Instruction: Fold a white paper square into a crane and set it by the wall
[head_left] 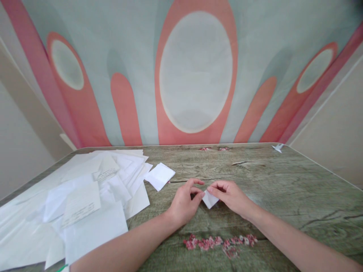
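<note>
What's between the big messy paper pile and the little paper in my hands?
Your left hand, with a small stack of white squares farther back, as the head view shows.

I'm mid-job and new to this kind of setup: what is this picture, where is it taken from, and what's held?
There is no robot here: a person works with two bare hands. The single view comes from a camera on their head, looking forward and down. The left hand and right hand hold a small folded paper between their fingertips. On the wooden-looking table, a large heap of paper lies at the left, with a small stack of squares beside it. A small folded shape sits near the far right corner.
</note>
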A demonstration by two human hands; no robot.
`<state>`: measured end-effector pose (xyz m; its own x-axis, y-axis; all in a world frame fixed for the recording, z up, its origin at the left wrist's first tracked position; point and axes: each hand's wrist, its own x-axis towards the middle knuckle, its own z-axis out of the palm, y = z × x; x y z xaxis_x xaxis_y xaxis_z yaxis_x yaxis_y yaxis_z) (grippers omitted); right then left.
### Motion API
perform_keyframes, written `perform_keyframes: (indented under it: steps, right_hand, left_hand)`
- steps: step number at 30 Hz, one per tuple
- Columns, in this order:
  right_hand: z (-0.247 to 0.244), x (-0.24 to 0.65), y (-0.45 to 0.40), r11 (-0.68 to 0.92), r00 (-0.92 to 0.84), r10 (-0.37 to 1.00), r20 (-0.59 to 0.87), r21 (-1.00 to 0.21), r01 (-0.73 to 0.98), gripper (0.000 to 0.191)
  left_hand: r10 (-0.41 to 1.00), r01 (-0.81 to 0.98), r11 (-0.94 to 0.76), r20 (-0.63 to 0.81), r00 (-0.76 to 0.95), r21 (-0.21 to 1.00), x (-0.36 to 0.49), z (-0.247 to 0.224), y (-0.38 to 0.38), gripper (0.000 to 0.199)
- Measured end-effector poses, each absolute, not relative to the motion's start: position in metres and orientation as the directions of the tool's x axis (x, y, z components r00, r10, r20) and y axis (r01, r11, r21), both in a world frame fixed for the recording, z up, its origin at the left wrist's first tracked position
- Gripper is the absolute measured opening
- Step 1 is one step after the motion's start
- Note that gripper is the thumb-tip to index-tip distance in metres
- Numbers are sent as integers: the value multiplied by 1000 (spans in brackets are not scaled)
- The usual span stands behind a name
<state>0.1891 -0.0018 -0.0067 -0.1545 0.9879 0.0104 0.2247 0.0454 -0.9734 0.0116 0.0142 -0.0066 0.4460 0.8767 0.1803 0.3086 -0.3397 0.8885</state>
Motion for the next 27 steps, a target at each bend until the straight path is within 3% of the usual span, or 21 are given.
perform_keyframes:
  steps: [6, 9, 13, 17, 27]
  right_hand:
    - [-7, 191, -5, 128, -161, 984, 78, -936, 328, 22]
    - [-6, 188, -10, 165, -153, 981, 118, -923, 348, 20]
    - [-4, 184, -14, 202, -164, 975, 151, -910, 363, 19]
    - [-3, 181, -16, 198, -170, 975, 144, -911, 361, 20]
    - [-6, 179, -15, 156, -114, 986, 125, -928, 338, 21]
  left_hand:
    - [867, 327, -352, 174, 467, 877, 12, -5, 15, 19]
    - [827, 404, -453, 205, 524, 794, 12, -1, 14, 15]
    - [766, 461, -582, 262, 587, 670, 11, 2, 15, 31]
    - [754, 452, -594, 264, 602, 666, 11, 3, 17, 38]
    - [758, 509, -575, 183, 627, 640, 12, 3, 16, 35]
